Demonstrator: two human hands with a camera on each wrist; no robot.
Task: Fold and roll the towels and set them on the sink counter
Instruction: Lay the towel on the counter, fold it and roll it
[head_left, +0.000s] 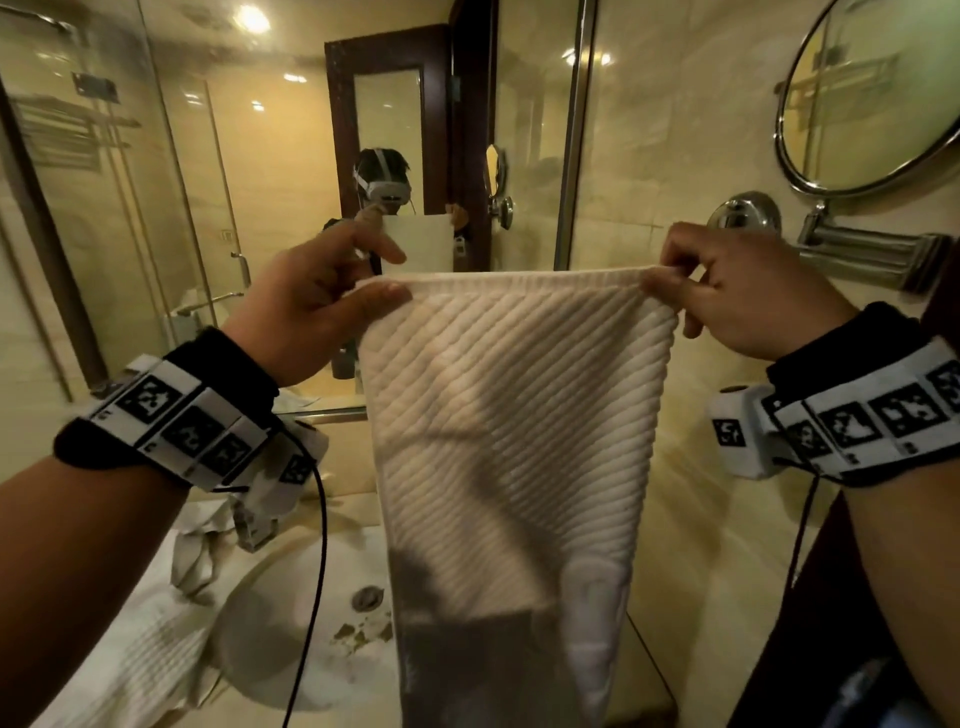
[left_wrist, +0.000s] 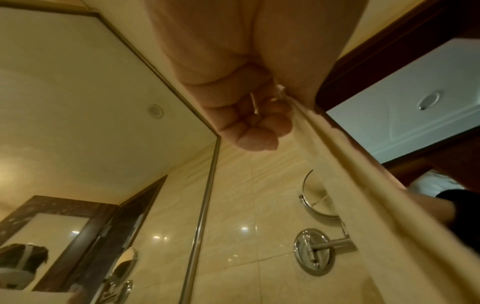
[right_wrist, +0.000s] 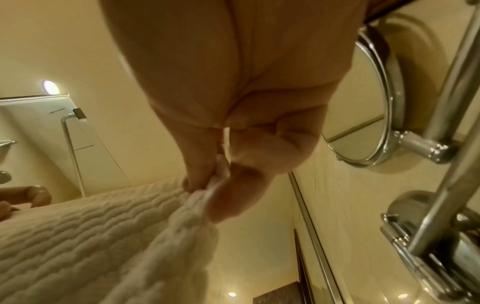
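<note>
A white ribbed towel (head_left: 509, 441) hangs lengthwise in the air over the sink, its top edge stretched level between both hands. My left hand (head_left: 384, 280) pinches the top left corner between thumb and fingers. My right hand (head_left: 662, 280) pinches the top right corner. In the left wrist view the curled fingers (left_wrist: 254, 125) hold the towel's hem (left_wrist: 363, 185). The right wrist view shows thumb and fingers (right_wrist: 228, 197) squeezing the bunched corner of the towel (right_wrist: 91, 246). The towel's lower end drops out of the head view.
Below lies the oval sink basin (head_left: 291, 639) with its drain (head_left: 368, 597). Another crumpled white towel (head_left: 130, 649) lies on the counter at the left. A round chrome mirror (head_left: 872, 93) on an arm juts from the right wall. The wall mirror (head_left: 260, 208) faces me.
</note>
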